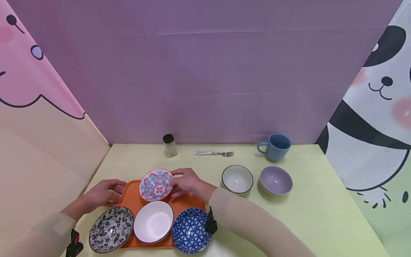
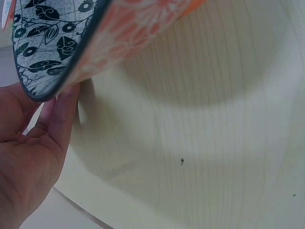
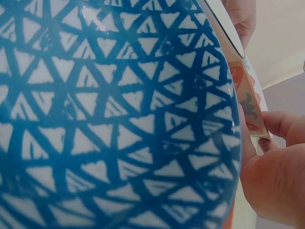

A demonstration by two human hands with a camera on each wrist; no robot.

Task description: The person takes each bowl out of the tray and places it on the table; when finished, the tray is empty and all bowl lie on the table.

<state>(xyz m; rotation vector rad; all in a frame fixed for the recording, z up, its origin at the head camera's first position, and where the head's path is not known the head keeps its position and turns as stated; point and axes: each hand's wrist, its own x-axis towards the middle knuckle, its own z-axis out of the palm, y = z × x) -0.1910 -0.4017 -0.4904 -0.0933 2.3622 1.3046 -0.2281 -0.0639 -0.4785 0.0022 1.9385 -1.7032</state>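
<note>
A small bowl with a red and blue flower pattern [image 1: 156, 185] is pinched at its right rim between the thumb and fingers of my right hand [image 1: 189, 184]. It stands tilted over the back of the orange tray [image 1: 131, 192]. Beside the tray's left back corner is my left hand [image 1: 99, 194], its fingers loosely extended at the edge; whether they press on it is unclear. Along the tray's front sit a black-and-white leaf-patterned bowl [image 1: 111, 230], a white bowl [image 1: 153, 222] and a blue triangle-patterned bowl [image 1: 189, 232]. The blue bowl partly hides my right hand in the right wrist view.
Right of the tray stand a white dark-rimmed bowl [image 1: 237, 179] and a lilac bowl [image 1: 276, 181]. Along the back are a black-lidded jar [image 1: 170, 146], a fork [image 1: 213, 153] and a blue mug [image 1: 275, 147]. A purple cloth [image 1: 212, 71] hangs behind the table.
</note>
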